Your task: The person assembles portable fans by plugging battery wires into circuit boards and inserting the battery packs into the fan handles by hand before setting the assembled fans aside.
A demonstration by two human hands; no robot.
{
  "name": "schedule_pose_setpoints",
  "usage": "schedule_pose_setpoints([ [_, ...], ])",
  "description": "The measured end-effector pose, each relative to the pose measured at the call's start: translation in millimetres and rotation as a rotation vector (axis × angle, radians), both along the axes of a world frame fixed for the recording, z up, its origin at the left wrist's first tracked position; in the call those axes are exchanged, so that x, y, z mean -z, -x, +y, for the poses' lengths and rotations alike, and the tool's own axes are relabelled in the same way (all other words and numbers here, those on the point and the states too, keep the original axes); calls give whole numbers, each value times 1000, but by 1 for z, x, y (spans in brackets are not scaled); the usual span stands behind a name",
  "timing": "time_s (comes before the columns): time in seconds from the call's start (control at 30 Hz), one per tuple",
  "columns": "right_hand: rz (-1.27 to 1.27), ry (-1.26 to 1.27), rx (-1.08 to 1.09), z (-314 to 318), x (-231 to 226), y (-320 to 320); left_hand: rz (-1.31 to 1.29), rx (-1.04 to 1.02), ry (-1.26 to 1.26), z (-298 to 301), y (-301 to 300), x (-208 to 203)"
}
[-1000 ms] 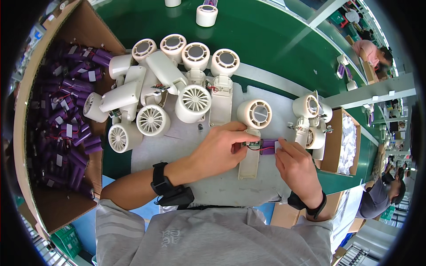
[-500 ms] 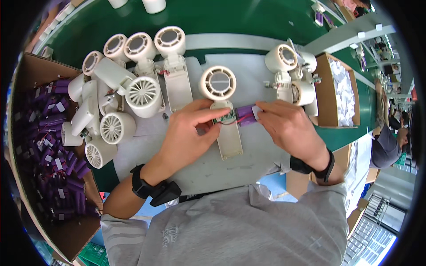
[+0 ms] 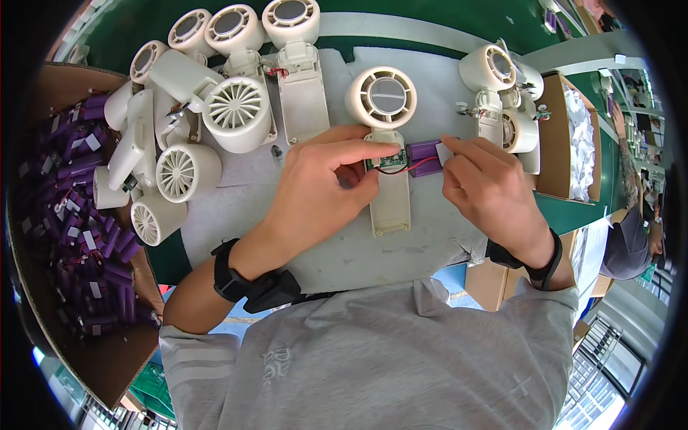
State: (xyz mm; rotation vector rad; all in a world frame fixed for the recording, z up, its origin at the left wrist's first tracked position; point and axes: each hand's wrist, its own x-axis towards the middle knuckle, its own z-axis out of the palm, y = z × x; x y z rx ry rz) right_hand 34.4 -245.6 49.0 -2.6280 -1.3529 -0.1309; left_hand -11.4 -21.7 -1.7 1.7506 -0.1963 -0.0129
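A white handheld fan (image 3: 391, 208) lies in front of me on the grey mat, its handle shell uncovered and its round head pointing away. A small green circuit board (image 3: 389, 162) sits in the upper part of the handle. My left hand (image 3: 315, 179) grips the fan there, thumb and forefinger at the board's two edges. With bent fingers my right hand (image 3: 487, 188) holds a purple battery pack (image 3: 424, 158) with a white label just right of the handle. Red and black wires run between pack and board.
Several white fan bodies (image 3: 236, 107) crowd the left of the mat (image 3: 322, 251); more fans (image 3: 489, 107) stand at right. A cardboard box (image 3: 86, 358) full of purple batteries is at far left. Another box (image 3: 552, 143) holds white pieces. A person (image 3: 631, 244) is at far right.
The scene has shifted upward in view as my head moved. My right hand still holds the battery pack beside the handle, and the wires now show more clearly. My left hand keeps its grip.
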Motion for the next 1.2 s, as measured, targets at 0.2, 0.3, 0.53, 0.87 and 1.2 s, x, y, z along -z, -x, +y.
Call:
schedule_pose_setpoints([
  [0.2, 181, -155, 168, -8, -8, -7, 101, 63, -23, 5, 0, -3],
  [0.3, 106, -224, 407, -29, -40, -11, 91, 102, 15, 3, -1, -3],
  [0.53, -78, 53, 1032, -85, -56, -27, 87, 92, 7, 5, -1, -2],
  [0.87, 320, -146, 22, 4, 8, -10, 115, 35, -26, 0, -2, -5],
  [1.2, 1503, -482, -116, -11, 5, -15, 1, 14, -211, 5, -6, -6],
])
